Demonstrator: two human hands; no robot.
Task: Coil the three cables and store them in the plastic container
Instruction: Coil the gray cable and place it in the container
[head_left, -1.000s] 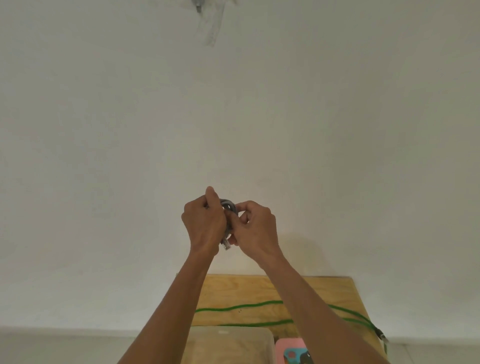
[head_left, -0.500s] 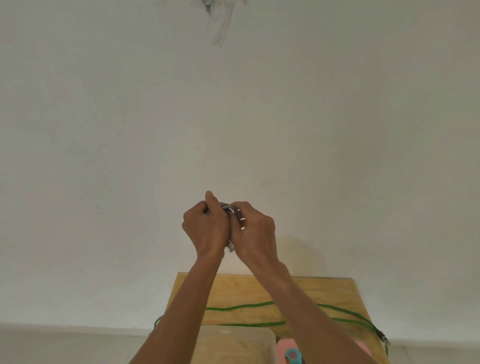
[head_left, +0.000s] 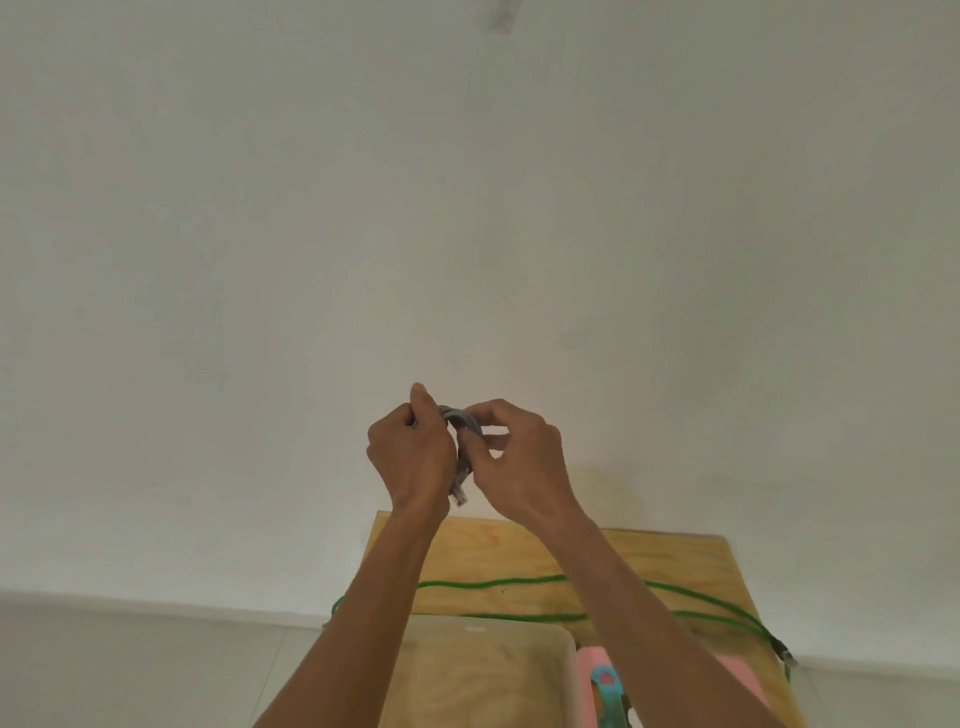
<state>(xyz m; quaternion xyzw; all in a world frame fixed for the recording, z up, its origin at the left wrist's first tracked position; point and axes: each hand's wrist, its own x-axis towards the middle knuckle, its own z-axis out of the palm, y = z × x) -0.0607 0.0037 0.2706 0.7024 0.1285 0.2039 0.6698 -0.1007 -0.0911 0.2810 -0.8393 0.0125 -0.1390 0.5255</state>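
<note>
A pale wall (head_left: 467, 208) fills most of the view. Low down stands a wooden table (head_left: 675, 561), and on it lies a clear plastic container (head_left: 483, 670), just beside a pink object (head_left: 592, 670) with a teal part that I cannot identify. A green cable (head_left: 493, 583) lies uncoiled across the table beyond the container, one plug hanging over the right edge.

Both hands are raised above the table, in front of the wall. The left hand (head_left: 415, 452) has its fingers curled round a small grey cable (head_left: 460, 418) wound into a tight coil. The right hand (head_left: 519, 457) pinches the coil's top loop between thumb and fingertips. A clear plug (head_left: 459, 493) dangles below the left palm.

The grey cable looks light and springy; a thin network lead like this will likely try to unwind if the grip loosens. The best hold is probably across all the loops at once, with the loose plug end tucked in or wrapped round before lowering it into the container. The green cable looks longer and floppier, and would need bigger loops.
</note>
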